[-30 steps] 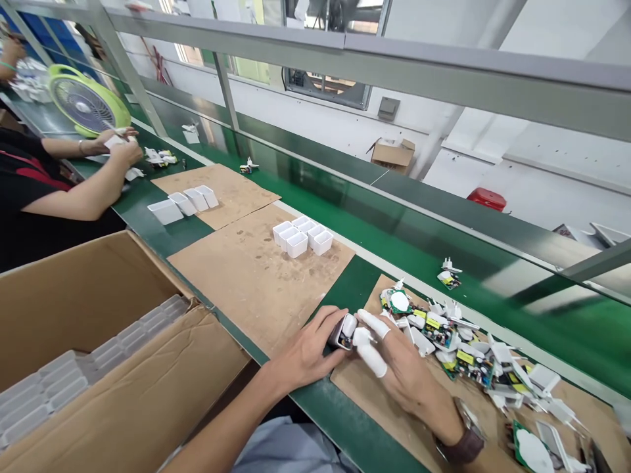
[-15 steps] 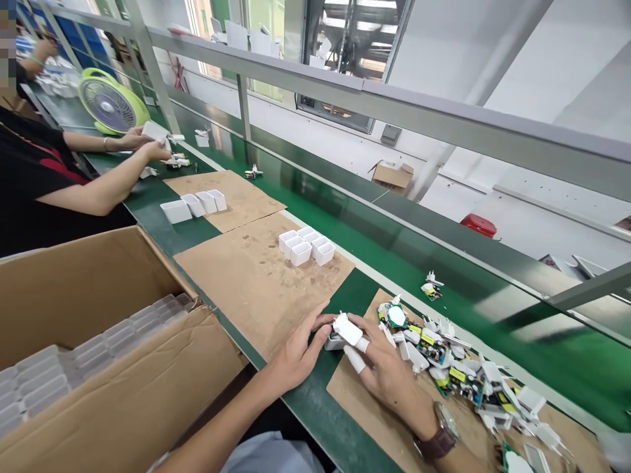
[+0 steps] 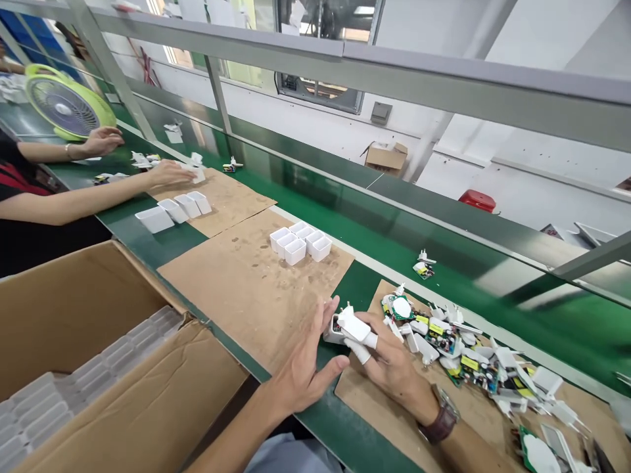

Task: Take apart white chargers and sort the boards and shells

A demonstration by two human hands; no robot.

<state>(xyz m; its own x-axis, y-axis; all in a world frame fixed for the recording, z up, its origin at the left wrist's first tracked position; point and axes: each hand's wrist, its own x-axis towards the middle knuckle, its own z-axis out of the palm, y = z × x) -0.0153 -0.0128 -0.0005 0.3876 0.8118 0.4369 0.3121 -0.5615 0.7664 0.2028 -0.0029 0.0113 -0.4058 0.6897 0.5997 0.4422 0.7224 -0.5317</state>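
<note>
My right hand [image 3: 389,364], with white finger cots on two fingers and a watch on the wrist, pinches a white charger plug piece [image 3: 351,326] and presses it onto a small white charger housing [image 3: 334,332] that shows circuitry inside. My left hand [image 3: 308,361] stands on edge with fingers stretched, its fingertips against the left side of that housing. Both rest at the near edge of a brown board [image 3: 256,279]. A heap of circuit boards and white plug parts [image 3: 463,345] lies just right of my right hand.
Several empty white housings [image 3: 300,243] stand on the brown board. A cardboard box [image 3: 89,368] with clear trays sits at the left. A co-worker's arms [image 3: 89,190] reach over more white housings [image 3: 172,209] by a green fan [image 3: 64,108]. A green conveyor belt [image 3: 374,223] carries a loose part [image 3: 422,266].
My left hand has opened from cradling the housing to flat, straight fingers against its side. The co-worker's hand has reached forward onto the far board.
</note>
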